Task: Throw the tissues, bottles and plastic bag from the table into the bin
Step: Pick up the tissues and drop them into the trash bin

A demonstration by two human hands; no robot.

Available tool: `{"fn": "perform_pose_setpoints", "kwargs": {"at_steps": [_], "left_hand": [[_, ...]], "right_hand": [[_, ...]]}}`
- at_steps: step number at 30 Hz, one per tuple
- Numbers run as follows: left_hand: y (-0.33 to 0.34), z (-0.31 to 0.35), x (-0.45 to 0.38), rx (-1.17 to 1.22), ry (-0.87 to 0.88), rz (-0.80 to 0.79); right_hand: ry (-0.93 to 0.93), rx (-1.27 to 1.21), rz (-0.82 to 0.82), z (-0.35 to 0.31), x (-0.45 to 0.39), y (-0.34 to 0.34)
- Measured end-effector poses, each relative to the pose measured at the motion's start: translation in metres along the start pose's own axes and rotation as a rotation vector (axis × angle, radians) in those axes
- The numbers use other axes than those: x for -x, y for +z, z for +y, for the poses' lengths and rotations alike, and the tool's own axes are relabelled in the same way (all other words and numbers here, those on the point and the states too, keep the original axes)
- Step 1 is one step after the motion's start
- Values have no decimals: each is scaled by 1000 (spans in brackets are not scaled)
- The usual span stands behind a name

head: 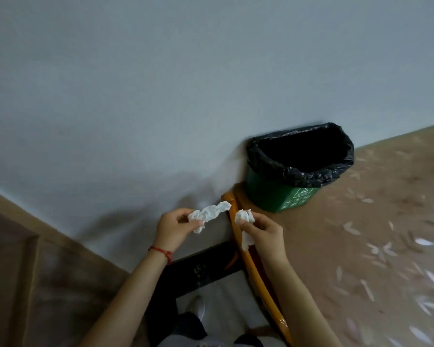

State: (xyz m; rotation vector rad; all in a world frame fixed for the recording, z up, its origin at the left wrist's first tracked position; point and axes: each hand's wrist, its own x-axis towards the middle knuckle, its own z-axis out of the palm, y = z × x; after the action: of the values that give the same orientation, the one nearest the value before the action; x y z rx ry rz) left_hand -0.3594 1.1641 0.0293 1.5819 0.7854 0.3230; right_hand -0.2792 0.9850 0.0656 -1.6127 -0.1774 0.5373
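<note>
A green bin [273, 194] lined with a black bag [301, 171] stands on the floor against the wall, its mouth open and dark inside. My left hand [173, 229] pinches a long crumpled white tissue [208, 214] in front of me. My right hand [263, 234] grips a second crumpled white tissue [244, 219], part of which hangs below the fingers. Both hands are held close together, below and left of the bin. No bottles or plastic bag are in view.
An orange curved chair frame [251, 261] runs between my hands toward the bin. A dark chair seat [201, 266] lies below my hands. The brown patterned floor [361, 234] stretches to the right. A pale wall [161, 96] fills the upper view.
</note>
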Motion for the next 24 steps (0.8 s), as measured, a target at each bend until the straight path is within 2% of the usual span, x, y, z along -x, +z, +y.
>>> {"fn": "perform_pose_setpoints", "kwargs": {"at_steps": [13,19,24], "left_hand": [[54,45,-80,-216,168,-413],[76,69,-87,-164,209,-472],[85,92,-95,-106,219,-472]], "right_hand": [[113,-121,483,-6,-19,-24],[97,-161,549,-17,-27,-37],[8,-154,527,-42,-42,-52]]}}
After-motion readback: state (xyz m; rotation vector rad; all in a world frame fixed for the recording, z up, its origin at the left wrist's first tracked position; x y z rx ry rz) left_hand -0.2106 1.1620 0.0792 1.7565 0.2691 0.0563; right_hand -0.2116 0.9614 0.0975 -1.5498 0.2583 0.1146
